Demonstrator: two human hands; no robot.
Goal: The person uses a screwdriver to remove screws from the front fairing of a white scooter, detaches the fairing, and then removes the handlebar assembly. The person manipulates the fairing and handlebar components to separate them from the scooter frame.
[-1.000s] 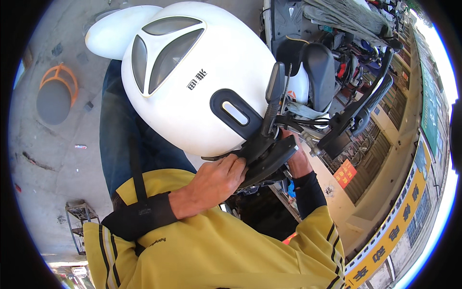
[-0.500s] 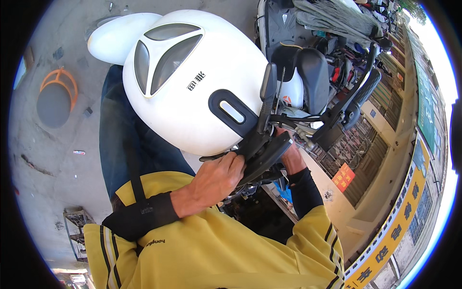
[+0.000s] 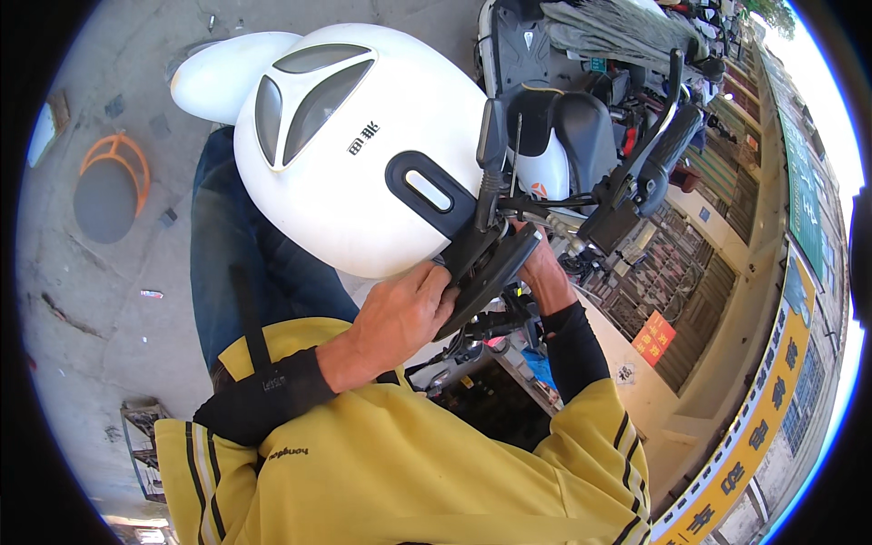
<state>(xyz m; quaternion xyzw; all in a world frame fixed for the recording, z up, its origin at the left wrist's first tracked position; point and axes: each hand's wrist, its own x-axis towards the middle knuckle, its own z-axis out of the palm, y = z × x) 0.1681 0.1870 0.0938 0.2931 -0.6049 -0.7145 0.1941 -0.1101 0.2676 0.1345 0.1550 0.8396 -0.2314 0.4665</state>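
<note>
White shell [image 3: 427, 100]: big, rounded, upper ctr of view, ahead of wearer; its lower edge met the black housing [image 3: 495, 272]. Poss. scuff or crack there if fingers pressed unevenly on the seam.
Cables [image 3: 545, 205]: ran from behind the housing twd the black handlebar grip [image 3: 677, 150]; might've snagged or been tugged if the housing got pulled off-line, esp. w/ that side mostly out of sight.
Black stalk [image 3: 491, 145]: stood up right by the shell; a knock could've marked the white.
Slip risk: bare skin on smooth-looking plastic; a hard push might've run knuckles into the edge.
L hand [image 3: 400, 313]: reached in from lower L, back up, knuckles bent, fingers curled at housing's near edge beside shell; tips hidden, couldn't tell if clamped.
R hand [image 3: 543, 272]: on housing's far side, forearm angled up-left, wrist approx. straight; fingers hidden, grip unclear.
Both hands: apart, housing betw. them.
Black sleeves [image 3: 263, 400]: one per forearm; L lay across the yellow shirt [image 3: 391, 463], R rose steeper.
</note>
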